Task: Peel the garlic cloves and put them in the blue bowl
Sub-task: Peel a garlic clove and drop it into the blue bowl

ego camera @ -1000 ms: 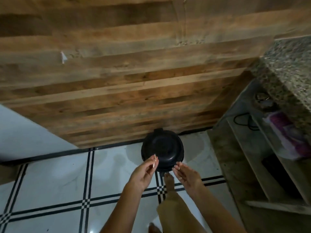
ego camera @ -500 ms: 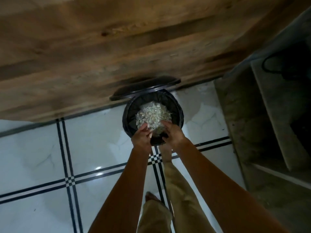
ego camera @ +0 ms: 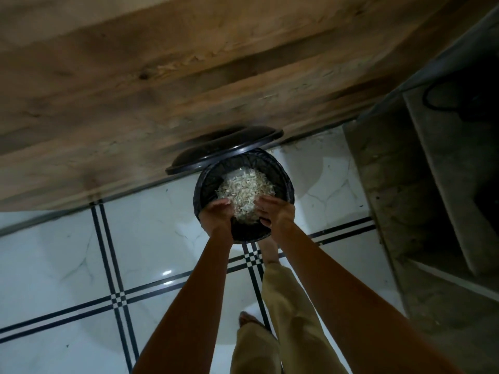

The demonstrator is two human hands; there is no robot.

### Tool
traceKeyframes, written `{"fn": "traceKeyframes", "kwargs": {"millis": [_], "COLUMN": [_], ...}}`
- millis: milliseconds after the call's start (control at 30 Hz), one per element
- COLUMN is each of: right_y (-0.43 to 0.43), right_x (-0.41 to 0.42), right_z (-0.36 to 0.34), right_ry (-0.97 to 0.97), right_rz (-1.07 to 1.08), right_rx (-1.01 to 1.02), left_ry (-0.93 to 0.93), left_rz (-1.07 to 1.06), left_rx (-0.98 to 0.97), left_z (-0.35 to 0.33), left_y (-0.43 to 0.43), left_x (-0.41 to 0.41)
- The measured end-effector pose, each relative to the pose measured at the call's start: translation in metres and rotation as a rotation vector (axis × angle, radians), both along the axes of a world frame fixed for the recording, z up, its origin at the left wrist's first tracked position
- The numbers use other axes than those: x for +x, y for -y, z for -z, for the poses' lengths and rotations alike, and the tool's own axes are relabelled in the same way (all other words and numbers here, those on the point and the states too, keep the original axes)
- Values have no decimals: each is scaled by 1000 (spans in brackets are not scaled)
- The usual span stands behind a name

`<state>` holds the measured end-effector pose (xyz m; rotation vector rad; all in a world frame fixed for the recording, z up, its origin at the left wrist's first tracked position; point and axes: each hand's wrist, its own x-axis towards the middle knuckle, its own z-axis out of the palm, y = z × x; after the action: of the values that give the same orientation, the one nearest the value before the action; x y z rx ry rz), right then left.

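Pile of pale garlic skins (ego camera: 244, 190) lying inside the black bin (ego camera: 198, 190), right under both hands. No peeled cloves and no blue bowl anywhere in view, so cannot say where those are. Could go wrong like this: light, dry skins sticking to the fingers or floating past the rim onto the white tiled floor (ego camera: 67, 252) if shaken off too high or too hard. Could also drop a good clove in with the rubbish if one is hiding in a palm; too dark to tell. Lid (ego camera: 224, 149) tipped up at the back, leaning near the wooden wall (ego camera: 162, 63), most likely held up by the bare foot (ego camera: 268, 249) at the front of the bin; lifting that foot too soon would likely bring the lid down on the knuckles. Left hand (ego camera: 216, 214) and right hand (ego camera: 275, 211) close together over the near rim, palms turned toward each other, fingers softly bent and loose, gripping nothing that shows. Both arms stretched long and straight down from the body. Grey shelf (ego camera: 445, 157) standing well off to the right.
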<state>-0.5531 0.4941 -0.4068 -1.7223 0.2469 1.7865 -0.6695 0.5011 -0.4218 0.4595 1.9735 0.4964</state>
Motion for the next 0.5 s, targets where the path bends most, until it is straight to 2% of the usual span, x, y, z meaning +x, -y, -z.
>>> {"fn": "traceKeyframes", "kwargs": {"millis": [100, 200, 333, 500], "right_y": [1, 20, 79, 204], "right_x": [-2, 6, 45, 107], "right_z": [-27, -69, -160, -278], "right_ry": [223, 249, 189, 447], "right_rz": [-204, -241, -86, 118], "right_rx": [49, 155, 286, 320], "left_ry": [2, 90, 172, 335], "left_rz": [116, 205, 338, 684], "left_rx": [94, 133, 234, 312], "left_z": [-29, -68, -148, -266], "left_y": [13, 30, 64, 142], "left_x": [2, 7, 26, 99]}}
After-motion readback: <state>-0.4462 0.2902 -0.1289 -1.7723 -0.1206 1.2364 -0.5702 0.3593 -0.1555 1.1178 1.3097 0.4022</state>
